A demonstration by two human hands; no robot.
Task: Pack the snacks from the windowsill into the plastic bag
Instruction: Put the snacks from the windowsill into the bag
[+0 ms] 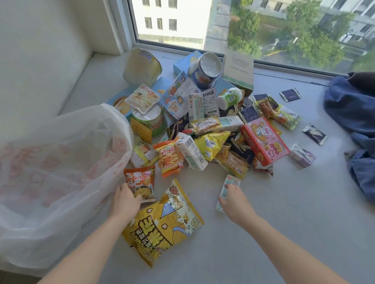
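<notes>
A heap of snacks lies on the grey windowsill (265,223). At the left a white plastic bag (55,173) with faded red print stands with its mouth facing the heap. My left hand (124,201) grips the lower edge of an orange snack packet (139,178) beside the bag's mouth. Under my left forearm lies a large yellow popcorn bag (166,226). My right hand (233,202) closes its fingers round a small white drink carton (228,188) lying on the sill.
The heap holds a pink box (265,144), a white milk carton (191,152), a yellow chip bag (211,144), cup noodles (142,67) and a blue tub (205,69). Blue clothing (363,130) lies at the right. Small sachets (314,133) are scattered between them. The window is behind.
</notes>
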